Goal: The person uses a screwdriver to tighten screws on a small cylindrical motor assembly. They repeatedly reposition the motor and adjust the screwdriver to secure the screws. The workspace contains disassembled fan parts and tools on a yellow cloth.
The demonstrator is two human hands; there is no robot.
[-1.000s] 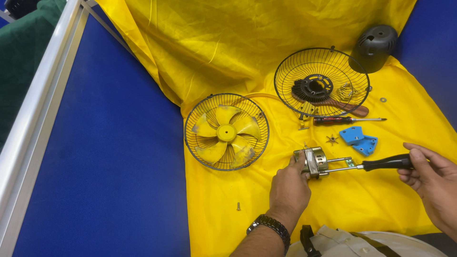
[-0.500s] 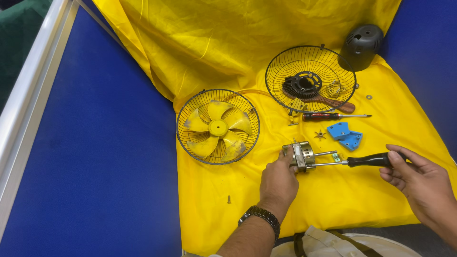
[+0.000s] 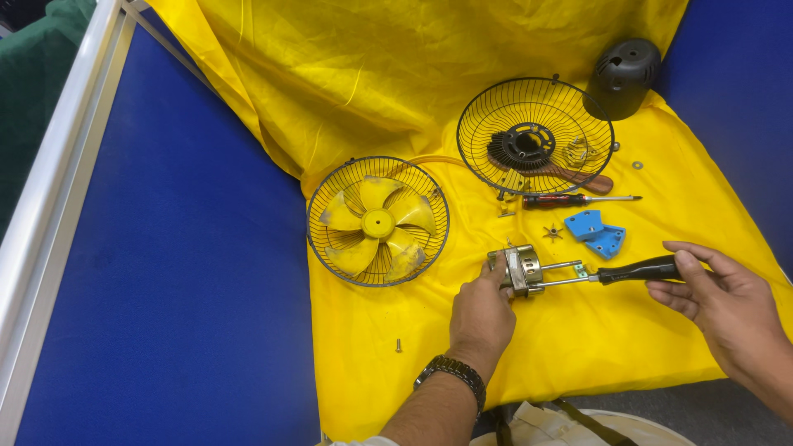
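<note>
My left hand point(image 3: 481, 316), with a dark watch on its wrist, holds a small metal fan motor point(image 3: 519, 269) steady on the yellow cloth point(image 3: 396, 91). My right hand point(image 3: 720, 310) grips the black handle of a screwdriver point(image 3: 634, 270), and the shaft points left, its tip at the motor. To the left lies a black wire fan guard with a yellow fan blade point(image 3: 377, 221) inside it. A second wire guard point(image 3: 535, 135) lies further back.
A black motor cover point(image 3: 625, 73) stands at the back right. A red-handled screwdriver point(image 3: 570, 200), two blue plastic pieces point(image 3: 596, 232), a brush point(image 3: 570, 173), a washer point(image 3: 637, 165) and a loose screw point(image 3: 397, 344) lie on the cloth. Blue tabletop point(image 3: 182, 281) surrounds it; a metal rail point(image 3: 49, 190) runs along the left.
Both hands keep their hold on the motor and the screwdriver. The view has shifted slightly, so everything sits a little lower and further left in the frame.
</note>
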